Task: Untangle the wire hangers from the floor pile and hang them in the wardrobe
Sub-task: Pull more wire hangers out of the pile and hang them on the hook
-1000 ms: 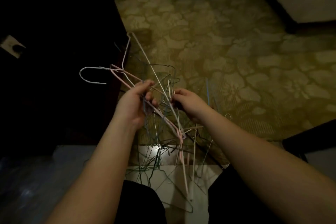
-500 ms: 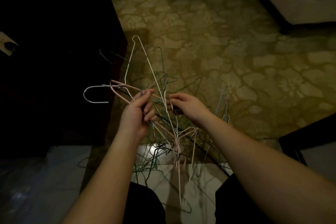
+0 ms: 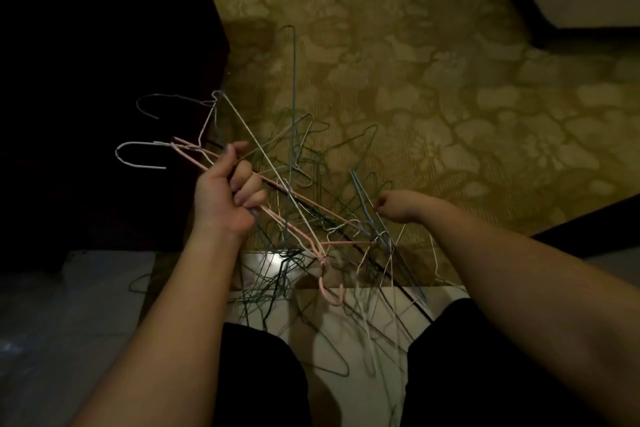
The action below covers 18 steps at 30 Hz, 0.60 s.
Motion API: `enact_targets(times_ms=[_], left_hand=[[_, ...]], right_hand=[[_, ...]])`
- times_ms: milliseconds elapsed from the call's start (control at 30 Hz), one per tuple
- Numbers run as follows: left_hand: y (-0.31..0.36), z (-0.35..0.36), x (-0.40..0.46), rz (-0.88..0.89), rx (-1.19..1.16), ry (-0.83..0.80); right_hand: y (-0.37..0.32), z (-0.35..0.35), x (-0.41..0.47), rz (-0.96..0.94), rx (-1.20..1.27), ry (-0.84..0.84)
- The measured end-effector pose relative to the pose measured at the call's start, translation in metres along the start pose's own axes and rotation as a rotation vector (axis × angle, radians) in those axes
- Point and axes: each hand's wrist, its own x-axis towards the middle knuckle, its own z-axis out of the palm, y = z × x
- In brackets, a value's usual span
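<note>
Tangle of wire hangers [image 3: 311,218] lifted partly off the floor [image 3: 450,97], its lower loops trailing onto the pale tiles between the person's knees and its upper wires over the patterned carpet. The left hand [image 3: 225,194] is curled tight around a bundle of at least 2 hangers, among them a pink hanger [image 3: 298,229] and a white hook [image 3: 138,154] that juts left toward the dark wardrobe [image 3: 86,80]; the forearm rises steeply and the wrist is bent back. The right hand [image 3: 401,206] is held lower and further right, fingers bent on thin wires of the tangle beside a blue hanger [image 3: 367,204]; how firmly it grips cannot be told. Handling, as judged: the wires are light, springy and stiff enough to keep their shape, yet hooks and shoulder bends snag readily on each other. The best hold is probably at the twisted neck just below a hook, where a hanger can be turned and slid free without bending it; pulling the 2 hands straight apart risks tightening the knot.
</note>
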Motion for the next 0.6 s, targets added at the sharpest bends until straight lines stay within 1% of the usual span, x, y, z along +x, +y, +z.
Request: enact_targets(times_ms=[100,167,300,367,433,500,600], left_hand=[[-0.005,-0.002,0.001,-0.035,0.032,-0.028],[-0.007,-0.003,0.0,-0.055,0.053,-0.045],[-0.012,-0.004,-0.003,-0.069,0.072,-0.056],[-0.014,-0.004,-0.003,-0.061,0.068,-0.048],[-0.015,-0.005,-0.002,-0.058,0.069,-0.051],[-0.016,-0.006,-0.001,-0.071,0.07,-0.066],[-0.019,-0.008,0.001,-0.087,0.126,-0.085]], right_hand=[[0.025,0.006,0.011,0.062,-0.069,-0.044],[0.035,0.018,0.017,0.069,-0.088,-0.089],[0.049,0.051,0.027,0.065,-0.004,-0.21],[0.057,0.066,0.035,0.071,0.088,-0.245],[0.065,0.077,0.042,0.083,0.206,-0.225],[0.07,0.083,0.043,0.11,0.398,-0.226],[0.072,0.084,0.04,0.112,0.753,-0.214]])
